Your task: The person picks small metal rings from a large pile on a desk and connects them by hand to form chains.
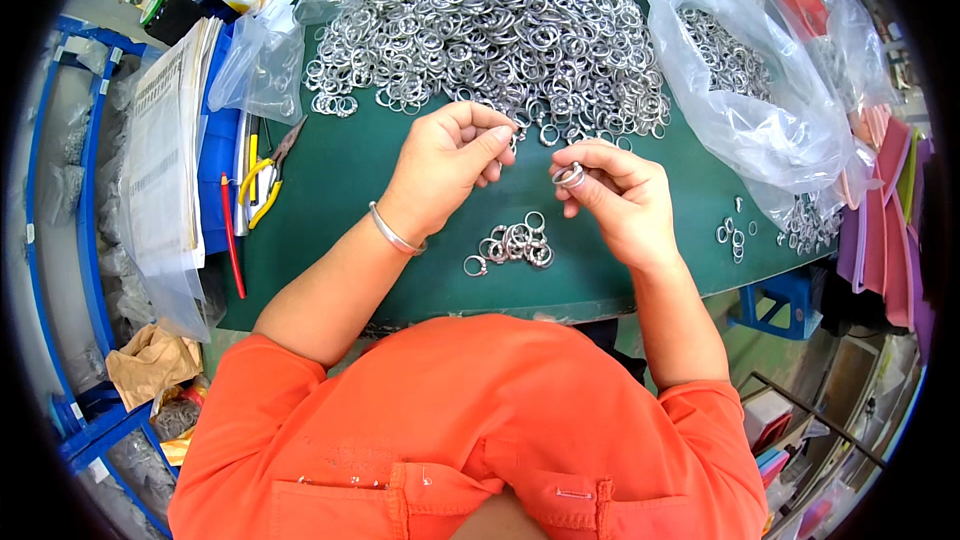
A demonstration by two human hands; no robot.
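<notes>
My left hand (447, 158), with a silver bangle (393, 232) on its wrist, is closed in a pinch at the near edge of a large heap of silver metal rings (500, 25). A bit of a ring (514, 140) shows at its fingertips, mostly hidden by the thumb. To the right, my right hand (630, 205) holds silver rings (568, 175) between thumb and fingers; how many is hard to tell. Below and between both hands, a small pile of rings (515, 243) lies on the green tabletop (330, 210).
Yellow-handled pliers (265, 180) and a red pen (232, 240) lie at the left beside a blue holder with papers (165, 130). On the right are a clear plastic bag (760, 145) and more loose rings (735, 238). A blue stool (778, 305) stands below the table's right edge.
</notes>
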